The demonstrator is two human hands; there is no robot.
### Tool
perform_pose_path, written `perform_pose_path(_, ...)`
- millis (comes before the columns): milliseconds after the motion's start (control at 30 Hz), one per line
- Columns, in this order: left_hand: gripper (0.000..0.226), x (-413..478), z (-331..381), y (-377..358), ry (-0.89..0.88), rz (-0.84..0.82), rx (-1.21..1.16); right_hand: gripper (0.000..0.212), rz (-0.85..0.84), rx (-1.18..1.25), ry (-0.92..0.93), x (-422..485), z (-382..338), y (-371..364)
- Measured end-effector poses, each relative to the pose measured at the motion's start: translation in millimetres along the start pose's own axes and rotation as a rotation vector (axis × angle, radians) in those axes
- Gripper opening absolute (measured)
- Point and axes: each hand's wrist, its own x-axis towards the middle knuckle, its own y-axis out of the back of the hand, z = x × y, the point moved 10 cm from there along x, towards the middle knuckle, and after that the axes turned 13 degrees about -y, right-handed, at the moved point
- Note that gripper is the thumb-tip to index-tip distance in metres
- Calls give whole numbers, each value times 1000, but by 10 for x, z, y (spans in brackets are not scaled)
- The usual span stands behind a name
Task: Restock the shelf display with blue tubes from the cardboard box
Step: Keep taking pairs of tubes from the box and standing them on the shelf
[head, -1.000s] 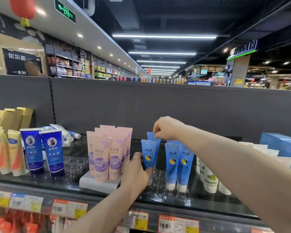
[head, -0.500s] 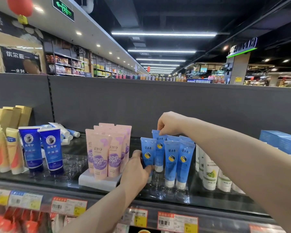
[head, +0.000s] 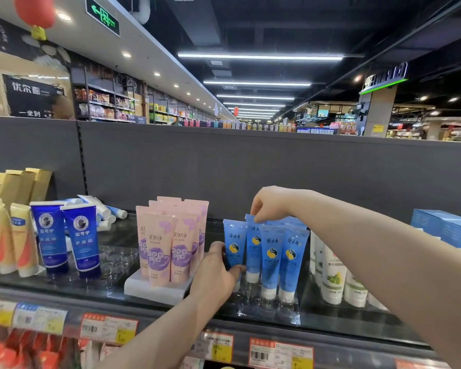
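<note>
Several light blue tubes stand cap-down in a clear plastic holder (head: 269, 310) on the dark shelf (head: 343, 323). My left hand (head: 218, 272) grips the lower part of the leftmost blue tube (head: 233, 242). My right hand (head: 272, 203) pinches the top seam of the blue tube behind it (head: 253, 243), which stands upright in the second row. Two more blue tubes (head: 280, 259) stand at the front right of the group. The cardboard box is not in view.
Pink tubes (head: 168, 243) on a white stand sit just left of my left hand. Dark blue tubes (head: 64, 238) and yellow tubes (head: 8, 235) stand further left. White tubes (head: 333, 275) and blue cartons (head: 445, 227) are to the right. Price tags (head: 280, 352) line the shelf edge.
My right hand has lowered the tube it holds into the second row behind the front ones. My left hand stays on the leftmost tube.
</note>
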Motion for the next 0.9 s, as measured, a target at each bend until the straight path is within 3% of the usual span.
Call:
perform_pose_path(200,28,-41,-84,-35,26,-34,15,30,93,162,108,-93,-160,162)
perform_pose_path(367,32,-68,-130,-84,65,-72,-11,42,2,104,137,-157,-350,-30)
perform_pose_path(467,33,-110,-157,-102,103,-95,-29,28,17,54,151,-134,-386,-82)
perform_pose_path(567,45,-135,-162,-106,125,-123,18,15,86,102,161,-123,-394,56)
perform_pose_path(733,84,-150,-316,-125,239,-138,44,20,126,146,140,-64,-372,173)
perform_pose_path(900,84,-140,-375,-135,212,-131,31,20,122,96,113,12,-361,55)
